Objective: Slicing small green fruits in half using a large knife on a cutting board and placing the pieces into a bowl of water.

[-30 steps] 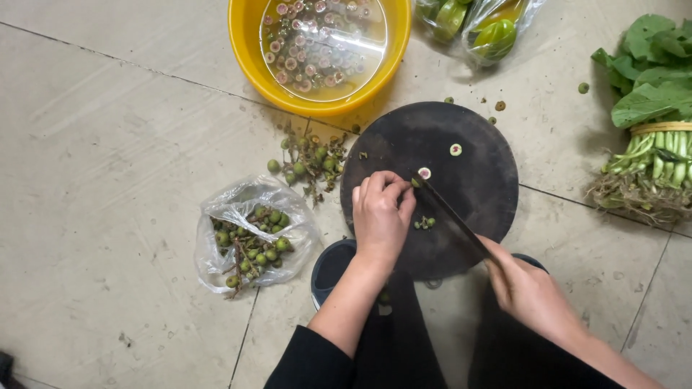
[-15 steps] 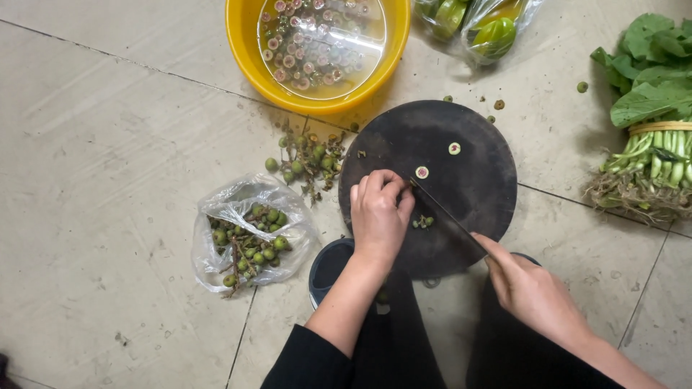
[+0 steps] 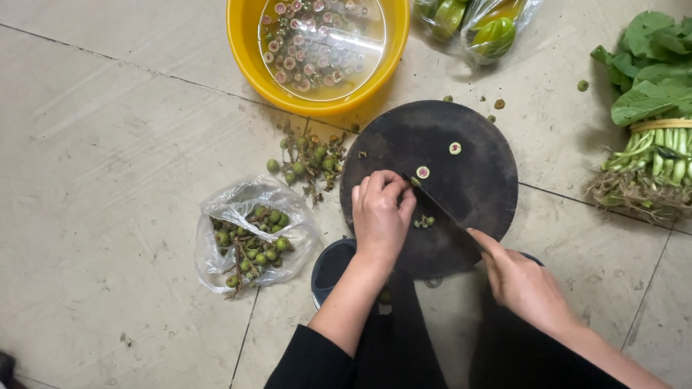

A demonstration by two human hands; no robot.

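On the tiled floor (image 3: 108, 130) at the left lies a clear plastic bag (image 3: 249, 234), open at the top, with small round green fruits (image 3: 252, 248) and bits of stem inside. Just beyond it, toward the far side, a loose heap of the same fruits and stalks (image 3: 310, 158) rests on the floor beside the left edge of a round dark board (image 3: 476, 187). Far from the person, above the heap, a yellow basin (image 3: 249, 57) holds water with many cut fruit slices (image 3: 310, 50) floating in it. The left hand (image 3: 380, 215) rests on the near left part of the board, its grip curled together with the fingertips bunched on a small fruit that is mostly hidden under them. Right beside those fingertips a knife (image 3: 443, 212) lies slantwise across the board, its tip near a cut slice (image 3: 423, 172); another slice (image 3: 455, 148) sits farther off on the board, and a few green scraps (image 3: 425, 221) lie under the blade. The right hand (image 3: 522, 284), near and to the right, has its grip clamped on the knife handle, forefinger stretched along the top. At the far side, right of the basin, a clear bag holds green peppers (image 3: 494, 32). At the far right a tied bundle of leafy greens (image 3: 649, 108) lies on the floor, roots toward the person.
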